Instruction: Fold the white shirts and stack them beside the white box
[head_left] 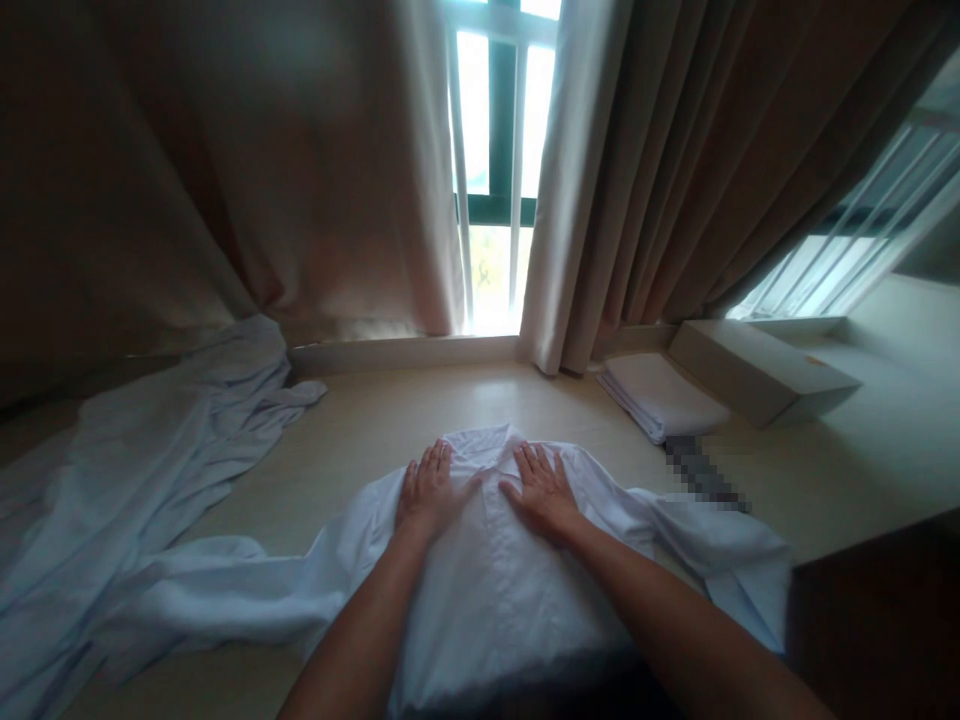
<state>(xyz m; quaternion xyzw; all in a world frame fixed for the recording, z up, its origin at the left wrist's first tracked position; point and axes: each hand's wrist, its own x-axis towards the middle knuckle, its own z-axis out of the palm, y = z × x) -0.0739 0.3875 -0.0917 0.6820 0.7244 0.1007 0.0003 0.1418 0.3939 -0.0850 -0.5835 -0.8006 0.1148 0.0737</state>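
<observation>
A white button-up shirt [487, 590] lies front side up on a pale wooden surface, its collar pointing away from me and its sleeves spread to both sides. My left hand [435, 490] rests flat on the shirt just left of the collar, fingers stretched out. On the other side of the collar, my right hand [541, 490] also lies flat with its fingers spread. The button placket runs down between the two hands. My forearms cover parts of the shirt's sides, and its lower edge is in shadow near my body.
Crumpled white cloth [180, 430] is heaped at the left. Folded white fabric [664, 392] lies at the back right beside a pale box [765, 370]; a blurred-out dark item [705, 472] is in front. Curtains [645, 170] hang before a barred window. The surface [840, 480] ends at the right.
</observation>
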